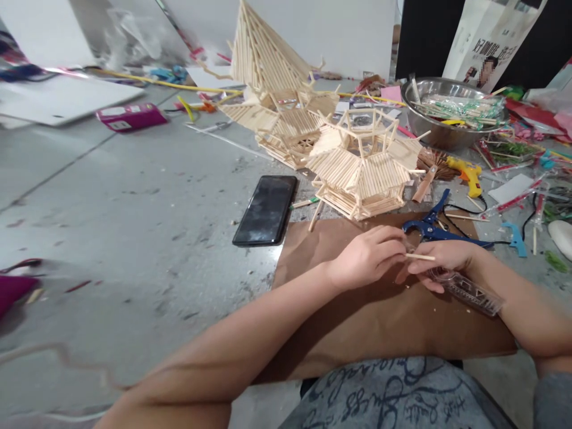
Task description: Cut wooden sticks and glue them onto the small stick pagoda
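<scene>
Both my hands are close together over a sheet of brown paper (339, 333). My left hand (373, 256) has its fingers pinched at one end of a short wooden stick (420, 257). My right hand (440, 259) is curled around a clear plastic ruler (476, 292), whose stencil end sticks out toward my right forearm. The stick lies against the right fingers. Just beyond the hands is a blue cutter (435, 229). A pavilion-like model of wooden sticks (361, 173) stands past the paper, with a taller one with a pointed roof (268, 59) behind it.
A black phone (266, 210) lies left of the paper. At the right are a yellow glue gun (467, 174), a light-blue piece (517, 239) and a metal bowl (431, 128) of wrapped sticks. A magenta box (130, 117) sits at the upper left.
</scene>
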A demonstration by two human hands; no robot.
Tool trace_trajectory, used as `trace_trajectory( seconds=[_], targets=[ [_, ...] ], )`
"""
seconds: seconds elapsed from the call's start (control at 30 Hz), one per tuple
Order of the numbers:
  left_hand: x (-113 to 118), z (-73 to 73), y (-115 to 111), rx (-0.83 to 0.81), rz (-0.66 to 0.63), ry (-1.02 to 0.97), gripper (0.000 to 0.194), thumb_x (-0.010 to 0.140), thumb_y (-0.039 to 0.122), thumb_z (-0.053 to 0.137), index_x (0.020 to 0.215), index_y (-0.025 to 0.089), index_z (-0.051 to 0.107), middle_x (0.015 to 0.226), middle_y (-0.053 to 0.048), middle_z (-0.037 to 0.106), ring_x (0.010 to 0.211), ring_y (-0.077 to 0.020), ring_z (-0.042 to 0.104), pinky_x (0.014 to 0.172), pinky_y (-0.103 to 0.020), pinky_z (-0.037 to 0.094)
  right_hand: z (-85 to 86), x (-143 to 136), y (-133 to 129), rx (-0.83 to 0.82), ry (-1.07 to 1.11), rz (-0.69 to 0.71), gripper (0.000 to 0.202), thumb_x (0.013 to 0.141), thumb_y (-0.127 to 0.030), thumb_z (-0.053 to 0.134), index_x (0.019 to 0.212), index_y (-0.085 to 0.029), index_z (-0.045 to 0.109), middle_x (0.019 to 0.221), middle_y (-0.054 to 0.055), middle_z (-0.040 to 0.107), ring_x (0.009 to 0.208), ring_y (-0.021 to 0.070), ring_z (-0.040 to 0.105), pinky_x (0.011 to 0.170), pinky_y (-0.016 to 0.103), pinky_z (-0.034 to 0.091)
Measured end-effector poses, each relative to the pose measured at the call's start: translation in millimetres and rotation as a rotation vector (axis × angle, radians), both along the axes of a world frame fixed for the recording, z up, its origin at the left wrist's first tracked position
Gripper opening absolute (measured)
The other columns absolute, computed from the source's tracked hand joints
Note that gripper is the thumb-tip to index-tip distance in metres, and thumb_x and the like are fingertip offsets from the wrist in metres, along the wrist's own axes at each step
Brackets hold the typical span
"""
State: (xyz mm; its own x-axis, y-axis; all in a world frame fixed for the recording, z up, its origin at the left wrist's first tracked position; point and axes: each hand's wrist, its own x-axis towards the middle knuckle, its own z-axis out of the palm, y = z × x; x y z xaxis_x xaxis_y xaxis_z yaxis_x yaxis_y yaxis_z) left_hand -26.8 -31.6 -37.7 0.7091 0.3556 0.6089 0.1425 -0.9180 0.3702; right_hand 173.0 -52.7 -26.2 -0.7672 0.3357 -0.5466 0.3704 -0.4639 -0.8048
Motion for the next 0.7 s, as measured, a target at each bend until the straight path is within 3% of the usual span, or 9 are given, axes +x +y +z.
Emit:
trace_trajectory(
  seconds=[0.07,0.2,0.3,0.37,0.43,0.5,0.57,0.7],
  targets=[
    [0,-1.1,2,-0.126,-0.006,0.004,0.014,0.084,0.018,0.047,0.077,0.013,0.058,0.080,-0.008,0.061,0.075,-0.0121,0.058,0.067,-0.023,0.049,-5.8,1,-1,-0.021,0.113,-0.064,0.059,0.078,-0.055,0.049,0.110,-0.006,0.056,0.046,-0.001,0.058,0.027,0.0048,0.036,0.027,0.017,0.026],
    [2,-1.4,5,-0.377,0.189,-0.152,0.011,0.080,0.020,0.053,0.072,0.013,0.056,0.071,-0.004,0.059,0.067,-0.0099,0.055,0.061,-0.021,0.045,-9.4,9,6,-0.134,0.437,-0.243,0.081,0.076,-0.074,0.018,0.125,-0.014,0.043,0.070,0.006,0.068,0.029,0.0078,0.043,0.031,0.024,0.040],
    [4,0.3,3,-0.666,0.310,-0.251,0.014,0.078,0.023,0.056,0.067,0.014,0.054,0.062,0.000,0.056,0.057,-0.0085,0.051,0.055,-0.021,0.042,-6.4,10,13,-0.098,0.551,-0.567,0.086,0.075,-0.074,0.001,0.120,-0.017,0.047,0.071,0.004,0.066,0.034,0.0086,0.047,0.039,0.028,0.047],
    [7,0.7,1,-0.882,0.307,-0.281,0.016,0.076,0.026,0.056,0.065,0.015,0.052,0.057,0.002,0.053,0.052,-0.0079,0.049,0.051,-0.021,0.040,-5.6,7,15,-0.011,0.551,-0.793,0.085,0.074,-0.074,0.002,0.112,-0.017,0.051,0.068,0.001,0.064,0.037,0.0081,0.048,0.043,0.028,0.048],
    [9,-0.1,-2,-1.033,0.291,-0.279,0.018,0.076,0.028,0.057,0.065,0.015,0.051,0.053,0.003,0.051,0.049,-0.0076,0.048,0.049,-0.021,0.039,-7.1,1,13,0.074,0.499,-0.868,0.078,0.072,-0.077,0.018,0.104,-0.016,0.054,0.063,-0.001,0.060,0.039,0.0085,0.049,0.044,0.027,0.048],
    [10,-1.9,-4,-1.056,0.315,-0.260,0.019,0.074,0.030,0.059,0.065,0.015,0.053,0.053,0.003,0.051,0.049,-0.0076,0.047,0.049,-0.021,0.038,-10.6,-7,8,0.178,0.405,-0.881,0.066,0.066,-0.073,0.044,0.099,-0.017,0.054,0.059,-0.004,0.056,0.039,0.0085,0.048,0.042,0.025,0.047],
    [12,-3.9,-6,-0.970,0.358,-0.230,0.019,0.072,0.031,0.061,0.064,0.015,0.056,0.058,0.002,0.051,0.054,-0.0080,0.047,0.052,-0.021,0.038,-14.5,-15,3,0.292,0.274,-0.905,0.056,0.063,-0.062,0.061,0.094,-0.017,0.053,0.056,-0.006,0.053,0.038,0.0074,0.047,0.038,0.022,0.042],
    [15,-6.2,-7,-0.794,0.396,-0.128,0.017,0.070,0.029,0.063,0.061,0.015,0.059,0.065,0.001,0.051,0.061,-0.0088,0.048,0.059,-0.022,0.039,-17.8,-23,-1,0.402,0.066,-0.940,0.039,0.066,-0.049,0.066,0.080,-0.017,0.049,0.051,-0.007,0.051,0.034,0.0059,0.045,0.034,0.018,0.034]
  ],
)
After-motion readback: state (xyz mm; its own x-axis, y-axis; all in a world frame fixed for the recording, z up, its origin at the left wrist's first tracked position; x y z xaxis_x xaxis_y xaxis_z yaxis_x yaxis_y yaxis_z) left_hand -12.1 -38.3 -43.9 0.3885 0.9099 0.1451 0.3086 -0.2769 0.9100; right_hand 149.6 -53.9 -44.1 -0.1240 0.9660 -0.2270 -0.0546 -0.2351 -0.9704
